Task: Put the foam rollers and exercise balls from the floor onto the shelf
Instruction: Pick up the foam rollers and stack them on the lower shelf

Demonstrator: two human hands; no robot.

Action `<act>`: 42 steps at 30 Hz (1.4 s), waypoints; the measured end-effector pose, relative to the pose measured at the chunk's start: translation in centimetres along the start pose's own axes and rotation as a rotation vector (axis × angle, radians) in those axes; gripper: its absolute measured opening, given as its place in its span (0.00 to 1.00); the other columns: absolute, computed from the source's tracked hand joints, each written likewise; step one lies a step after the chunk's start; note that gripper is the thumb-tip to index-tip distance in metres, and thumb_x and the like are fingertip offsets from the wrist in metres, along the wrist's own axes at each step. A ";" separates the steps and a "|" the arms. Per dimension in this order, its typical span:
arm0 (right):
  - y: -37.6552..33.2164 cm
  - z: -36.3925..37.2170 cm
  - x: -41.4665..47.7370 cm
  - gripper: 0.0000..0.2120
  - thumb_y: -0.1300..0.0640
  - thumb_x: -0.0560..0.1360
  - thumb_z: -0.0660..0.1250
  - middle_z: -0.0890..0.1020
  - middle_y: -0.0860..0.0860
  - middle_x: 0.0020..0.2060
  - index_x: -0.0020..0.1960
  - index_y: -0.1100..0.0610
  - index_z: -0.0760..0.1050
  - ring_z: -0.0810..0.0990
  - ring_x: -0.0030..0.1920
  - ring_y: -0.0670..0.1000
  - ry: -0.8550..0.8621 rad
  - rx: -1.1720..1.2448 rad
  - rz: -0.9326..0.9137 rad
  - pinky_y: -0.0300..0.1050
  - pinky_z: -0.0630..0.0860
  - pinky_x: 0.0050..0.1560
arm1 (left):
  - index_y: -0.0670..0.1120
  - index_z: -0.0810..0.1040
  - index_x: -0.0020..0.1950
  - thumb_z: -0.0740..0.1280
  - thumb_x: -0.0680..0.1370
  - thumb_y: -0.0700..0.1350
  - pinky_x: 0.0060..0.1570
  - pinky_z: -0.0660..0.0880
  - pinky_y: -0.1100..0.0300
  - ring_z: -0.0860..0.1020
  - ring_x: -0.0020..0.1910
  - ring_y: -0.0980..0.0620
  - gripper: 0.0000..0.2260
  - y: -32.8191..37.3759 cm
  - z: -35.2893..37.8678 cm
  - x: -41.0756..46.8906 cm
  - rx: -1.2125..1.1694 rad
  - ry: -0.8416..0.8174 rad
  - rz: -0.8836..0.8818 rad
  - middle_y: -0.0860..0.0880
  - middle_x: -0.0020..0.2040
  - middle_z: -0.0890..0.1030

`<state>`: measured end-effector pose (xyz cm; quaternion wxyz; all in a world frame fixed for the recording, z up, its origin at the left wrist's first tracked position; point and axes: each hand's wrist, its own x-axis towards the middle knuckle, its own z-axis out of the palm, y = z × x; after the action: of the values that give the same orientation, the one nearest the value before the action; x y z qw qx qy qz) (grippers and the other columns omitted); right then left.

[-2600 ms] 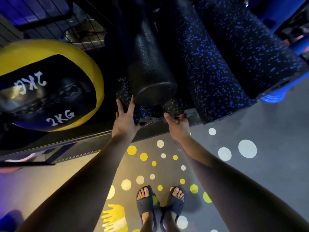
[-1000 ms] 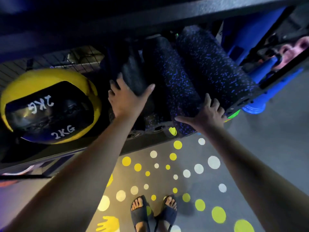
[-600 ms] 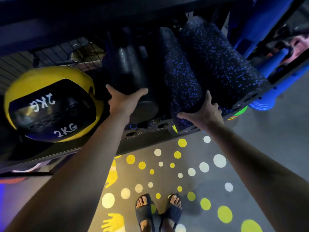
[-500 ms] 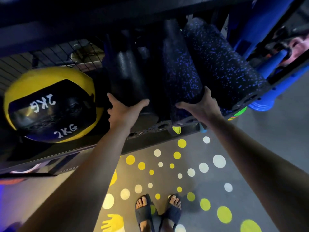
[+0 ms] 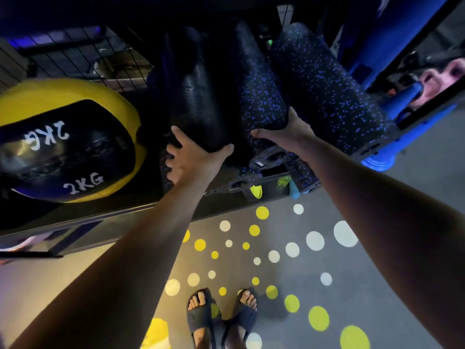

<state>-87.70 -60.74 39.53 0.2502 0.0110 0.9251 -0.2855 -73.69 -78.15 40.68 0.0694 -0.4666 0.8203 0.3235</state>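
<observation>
Left hand (image 5: 193, 159) cups the near end of a black foam roller (image 5: 198, 102), thumb and fingers clamped round it; right hand (image 5: 289, 134) grips the blue-speckled roller (image 5: 261, 96) just beside it; both rollers lie on the shelf (image 5: 125, 212), right of a yellow-and-black 2KG ball (image 5: 63, 147).

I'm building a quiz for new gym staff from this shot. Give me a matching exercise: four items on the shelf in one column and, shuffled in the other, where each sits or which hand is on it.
Items
1. 2KG ball
2. plain black roller
3. middle speckled roller
4. right speckled roller

Descriptions
A. left hand holds its near end
B. farthest right of the four, untouched
C. farthest left on the shelf, untouched
D. right hand holds its near end

Pairs: 1-C, 2-A, 3-D, 4-B
</observation>
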 end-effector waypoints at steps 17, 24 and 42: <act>0.7 2.6 -3.2 0.23 0.51 0.81 0.56 0.77 0.53 0.68 0.74 0.50 0.70 0.75 0.66 0.56 0.142 0.699 0.025 0.50 0.72 0.63 | 0.57 0.46 0.84 0.65 0.73 0.61 0.75 0.56 0.30 0.48 0.82 0.35 0.44 4.6 0.5 -0.6 0.658 0.068 1.245 0.45 0.85 0.46; 6.4 3.6 -3.7 0.08 0.54 0.66 0.60 0.68 0.51 0.32 0.34 0.58 0.68 0.66 0.34 0.50 0.292 0.945 0.193 0.51 0.65 0.38 | 0.63 0.48 0.82 0.68 0.77 0.63 0.68 0.69 0.32 0.49 0.81 0.35 0.40 4.8 2.5 1.9 0.761 -0.001 1.182 0.52 0.84 0.48; 8.9 12.3 -2.6 0.19 0.47 0.77 0.73 0.82 0.50 0.46 0.59 0.60 0.77 0.78 0.40 0.45 0.202 1.062 0.423 0.29 0.69 0.26 | 0.61 0.60 0.81 0.72 0.73 0.48 0.62 0.76 0.35 0.58 0.74 0.32 0.39 3.5 3.6 0.9 0.442 0.052 1.036 0.39 0.79 0.55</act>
<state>-78.36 -59.57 27.37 0.1726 0.3466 0.6521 -0.6517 -77.75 -75.41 39.14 -0.0229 0.0150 0.9919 0.1242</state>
